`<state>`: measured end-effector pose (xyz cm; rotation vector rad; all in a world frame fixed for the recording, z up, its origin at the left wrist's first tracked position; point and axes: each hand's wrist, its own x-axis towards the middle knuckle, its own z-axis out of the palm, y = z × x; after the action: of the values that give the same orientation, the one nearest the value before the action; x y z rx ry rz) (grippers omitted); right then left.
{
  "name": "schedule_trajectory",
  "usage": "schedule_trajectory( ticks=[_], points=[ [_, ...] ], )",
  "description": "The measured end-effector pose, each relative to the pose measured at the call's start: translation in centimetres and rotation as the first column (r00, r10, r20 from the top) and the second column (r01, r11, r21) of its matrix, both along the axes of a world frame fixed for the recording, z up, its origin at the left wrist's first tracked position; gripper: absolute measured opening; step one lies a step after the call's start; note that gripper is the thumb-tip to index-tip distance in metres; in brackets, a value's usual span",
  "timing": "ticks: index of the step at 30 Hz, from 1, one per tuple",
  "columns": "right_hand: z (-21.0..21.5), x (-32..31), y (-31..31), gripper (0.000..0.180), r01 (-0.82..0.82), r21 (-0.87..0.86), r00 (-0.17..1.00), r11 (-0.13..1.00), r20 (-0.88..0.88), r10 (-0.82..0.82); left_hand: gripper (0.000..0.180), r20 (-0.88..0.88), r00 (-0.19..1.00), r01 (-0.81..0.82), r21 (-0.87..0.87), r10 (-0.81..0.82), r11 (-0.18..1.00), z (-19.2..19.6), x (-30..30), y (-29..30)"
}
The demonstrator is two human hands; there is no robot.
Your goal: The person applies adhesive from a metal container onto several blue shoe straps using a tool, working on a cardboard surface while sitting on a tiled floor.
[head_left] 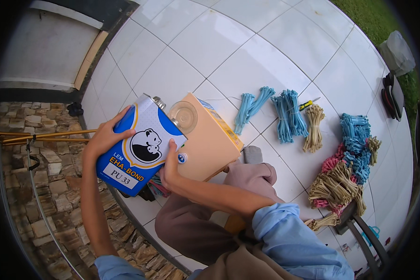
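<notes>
From the person's head, the camera looks steeply down and forward over the lap [186, 224], its fisheye lens bowing the lines of the floor tiles [228, 51]. The left hand [106, 135] and right hand [171, 169] sit close below it; the grass [373, 14] lies far off at the upper right rim.

We saw a glossy blue-and-white rectangular metal can [142, 145], a smooth, matt peach rectangular box [207, 142], a shiny transparent round dish [184, 116], glossy white square floor tiles [219, 51], rough brown stone paving [56, 187].
</notes>
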<state>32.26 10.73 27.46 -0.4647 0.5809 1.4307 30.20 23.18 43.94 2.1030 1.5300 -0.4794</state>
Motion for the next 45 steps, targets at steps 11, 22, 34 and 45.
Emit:
schedule_trajectory(
  ticks=[11, 22, 34, 45],
  points=[
    [1.5, 1.8, 1.2, 0.06, 0.052, 0.022, 0.999, 0.998, -0.002, -0.052, 0.079, 0.01, 0.999, 0.031, 0.049, -0.032, 0.998, -0.3, -0.6, 1.6],
    [1.5, 0.7, 0.8, 0.055, 0.054, -0.075, 0.999, 0.996, 0.004, -0.054, 0.079, -0.005, 0.999, 0.039, -0.001, -0.039, 0.999, -0.1, -0.4, 1.6],
    [2.0, 1.3, 1.2, 0.059, 0.117, -0.096, 0.993, 0.989, 0.031, -0.114, 0.076, 0.049, 0.998, 0.048, -0.018, -0.047, 0.999, -0.3, -0.1, 2.5],
    [1.3, -0.2, 1.4, 0.062, 0.041, -0.139, 0.997, 0.989, 0.065, -0.032, 0.075, -0.015, 0.999, 0.043, -0.018, -0.044, 0.999, 0.8, 0.9, 2.1]
  ],
)
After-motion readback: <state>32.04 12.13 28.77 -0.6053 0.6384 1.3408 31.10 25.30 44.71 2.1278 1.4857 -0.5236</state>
